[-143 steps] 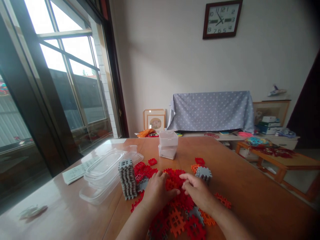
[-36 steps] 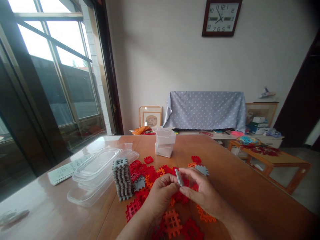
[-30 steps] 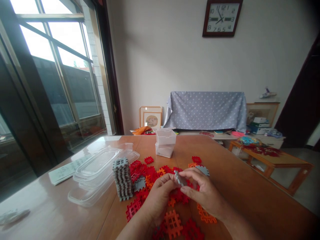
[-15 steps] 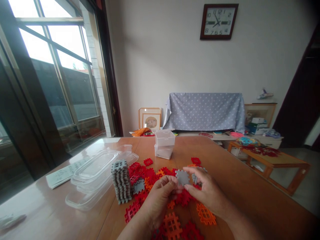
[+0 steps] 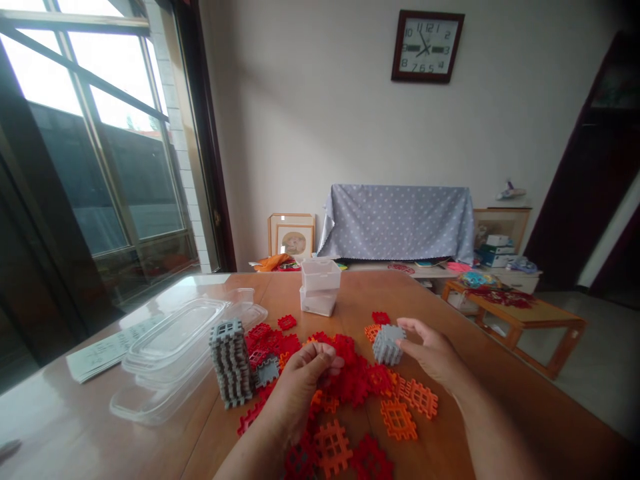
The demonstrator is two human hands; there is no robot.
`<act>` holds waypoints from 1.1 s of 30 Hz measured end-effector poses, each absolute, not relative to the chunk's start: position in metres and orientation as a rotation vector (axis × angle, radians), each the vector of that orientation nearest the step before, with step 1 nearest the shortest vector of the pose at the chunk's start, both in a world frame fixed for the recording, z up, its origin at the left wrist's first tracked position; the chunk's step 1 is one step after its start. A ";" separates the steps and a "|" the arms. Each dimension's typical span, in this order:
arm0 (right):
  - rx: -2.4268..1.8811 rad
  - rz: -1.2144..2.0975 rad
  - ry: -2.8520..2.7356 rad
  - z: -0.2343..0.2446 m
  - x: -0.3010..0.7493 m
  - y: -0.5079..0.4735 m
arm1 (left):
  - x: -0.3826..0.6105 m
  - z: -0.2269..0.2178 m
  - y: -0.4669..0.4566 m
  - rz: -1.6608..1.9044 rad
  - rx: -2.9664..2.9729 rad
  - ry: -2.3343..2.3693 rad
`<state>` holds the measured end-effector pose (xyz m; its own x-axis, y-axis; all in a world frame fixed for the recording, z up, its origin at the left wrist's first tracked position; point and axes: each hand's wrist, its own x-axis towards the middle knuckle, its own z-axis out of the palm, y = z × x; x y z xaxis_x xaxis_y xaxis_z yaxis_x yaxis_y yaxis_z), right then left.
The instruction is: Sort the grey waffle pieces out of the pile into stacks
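Observation:
A heap of red and orange waffle-shaped tiles [image 5: 356, 385] lies on the wooden table [image 5: 505, 407] in front of me. My left hand [image 5: 303, 381] hovers over the heap with its fingers curled in against the thumb; nothing shows between them. My right hand [image 5: 431, 352] reaches to the left, fingers apart, and its fingertips touch the right side of a small stack of grey tiles [image 5: 386, 345] that rests on the table. A taller stack of grey tiles [image 5: 230, 363] stands upright left of my left hand, with a loose grey tile [image 5: 268, 371] beside it.
Stacked clear plastic trays [image 5: 170, 347] lie at the left, with a printed paper [image 5: 97, 350] beyond them. Two small clear boxes [image 5: 319, 288] stand stacked at the table's far side. A low wooden table [image 5: 520, 313] stands off to the right.
The grey tile that both hands held is out of them. My right hand has moved right to the small grey stack, and my left hand has sunk to the heap. The view has shifted.

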<state>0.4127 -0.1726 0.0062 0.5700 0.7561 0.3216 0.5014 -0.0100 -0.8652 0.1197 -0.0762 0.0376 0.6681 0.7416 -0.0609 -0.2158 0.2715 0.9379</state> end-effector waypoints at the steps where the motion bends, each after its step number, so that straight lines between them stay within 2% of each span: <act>1: -1.662 0.289 -1.062 0.005 0.413 -0.173 | 0.120 0.037 -0.076 0.688 1.116 0.560; 10: -1.649 0.347 -1.077 -0.003 0.411 -0.170 | 0.119 0.038 -0.075 0.686 1.119 0.584; 16: -1.729 0.156 -1.051 0.004 0.412 -0.171 | 0.118 0.043 -0.074 0.772 1.137 0.590; 22: -1.690 0.020 -1.126 0.011 0.374 -0.164 | 0.099 0.070 -0.072 1.181 1.266 0.607; 27: -1.689 -0.020 -1.413 0.016 0.317 -0.154 | 0.075 0.086 -0.065 1.555 1.214 0.653; 33: -1.657 0.132 -1.761 0.038 0.244 -0.130 | 0.062 0.088 -0.049 1.785 0.980 0.622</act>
<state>0.2436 -0.1303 0.0378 0.0684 0.9075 0.4144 0.8355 0.1749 -0.5209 0.0618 -0.0492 0.0885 -0.2055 0.9169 0.3421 -0.5054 -0.3988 0.7652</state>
